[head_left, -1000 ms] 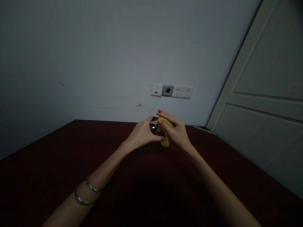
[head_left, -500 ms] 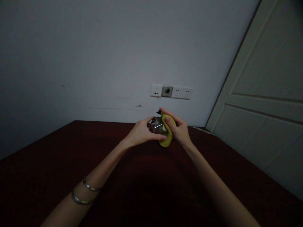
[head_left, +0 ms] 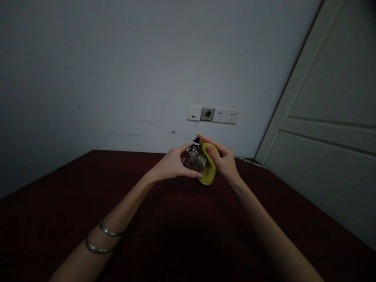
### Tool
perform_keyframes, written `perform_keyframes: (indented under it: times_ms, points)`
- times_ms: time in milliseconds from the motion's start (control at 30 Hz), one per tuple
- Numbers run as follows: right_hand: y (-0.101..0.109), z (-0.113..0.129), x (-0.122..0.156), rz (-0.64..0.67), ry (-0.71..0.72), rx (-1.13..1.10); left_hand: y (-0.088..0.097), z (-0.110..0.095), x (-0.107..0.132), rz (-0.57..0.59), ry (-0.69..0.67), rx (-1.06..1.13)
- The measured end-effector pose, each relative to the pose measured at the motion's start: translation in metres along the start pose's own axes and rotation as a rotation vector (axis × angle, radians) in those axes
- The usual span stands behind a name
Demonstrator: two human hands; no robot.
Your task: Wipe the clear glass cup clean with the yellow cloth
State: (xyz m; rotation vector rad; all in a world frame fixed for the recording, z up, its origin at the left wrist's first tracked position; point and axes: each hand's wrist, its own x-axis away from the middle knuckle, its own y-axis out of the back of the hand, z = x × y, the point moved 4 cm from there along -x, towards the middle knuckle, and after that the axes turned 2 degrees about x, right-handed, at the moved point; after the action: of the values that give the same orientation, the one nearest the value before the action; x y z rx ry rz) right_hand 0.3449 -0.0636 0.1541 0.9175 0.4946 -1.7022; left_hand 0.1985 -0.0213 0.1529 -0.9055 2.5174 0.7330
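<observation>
Above the far part of a dark red table (head_left: 73, 203), both hands meet around a small clear glass vessel (head_left: 196, 158) with a dark tip at its top. My left hand (head_left: 173, 164) curls round the vessel from the left and holds it. A yellow cloth (head_left: 209, 170) is pressed against the vessel's right side by my right hand (head_left: 225, 160), whose fingers are closed over it. Two metal bangles (head_left: 101, 239) circle my left wrist.
A pale wall rises behind the table, with a row of sockets and a switch (head_left: 213, 114) just above the hands. A white panelled door (head_left: 331, 129) stands at the right. A thin pale strip (head_left: 253, 161) lies at the table's far right edge.
The glass vessel has turned in my left hand, and more of it shows. My right hand with the yellow cloth has slid round to its right side. Both arms stayed in place.
</observation>
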Motion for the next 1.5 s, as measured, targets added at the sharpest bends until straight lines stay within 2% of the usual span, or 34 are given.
perform_keyframes:
  times_ms: [67,200,267,433,533,600,700,800,900,1033,1133,1233,1300,1367,1433,1500]
  points:
    - [-0.001,0.004,0.002,-0.02,0.031,0.03,0.001,0.002,-0.001,0.007,0.007,0.015]
    - [-0.008,0.024,0.009,0.014,0.225,0.153,0.002,0.003,-0.003,-0.05,0.013,0.032]
    - [-0.009,0.028,0.01,0.019,0.266,0.185,0.002,0.003,-0.003,-0.069,0.013,0.053]
    - [-0.003,0.02,0.004,-0.101,0.132,0.144,-0.004,0.002,-0.002,-0.029,0.059,0.155]
    - [-0.001,0.019,0.003,-0.153,0.124,0.155,-0.006,0.003,-0.003,-0.017,0.099,0.182]
    - [-0.001,0.022,0.004,-0.112,0.154,0.163,-0.006,0.004,-0.003,-0.018,0.142,0.195]
    - [-0.003,0.025,0.006,0.044,0.174,0.155,-0.004,0.005,-0.002,-0.05,0.197,0.231]
    - [-0.005,0.029,0.008,0.163,0.264,0.22,-0.001,0.006,-0.001,-0.096,0.222,0.263]
    - [-0.011,0.031,0.012,0.193,0.372,0.367,0.0,0.008,-0.001,-0.116,0.197,0.278]
    - [-0.014,0.03,0.013,0.176,0.402,0.419,0.0,0.015,0.0,-0.045,0.207,0.286]
    - [-0.01,0.028,0.013,0.152,0.364,0.376,0.002,0.021,0.002,0.072,0.221,0.294]
    - [-0.003,0.021,0.011,0.077,0.204,0.256,0.004,0.022,0.006,0.164,0.267,0.217]
    - [0.0,0.015,0.009,0.025,0.072,0.142,0.008,0.019,0.006,0.093,0.276,0.033]
    - [-0.002,0.011,0.008,0.003,-0.024,0.047,0.011,0.012,0.005,-0.032,0.213,-0.168]
    - [-0.006,0.01,0.007,0.005,-0.079,-0.001,0.01,0.006,0.003,-0.122,0.129,-0.264]
    - [-0.011,0.01,0.007,0.021,-0.104,-0.015,0.008,0.003,0.001,-0.162,0.075,-0.281]
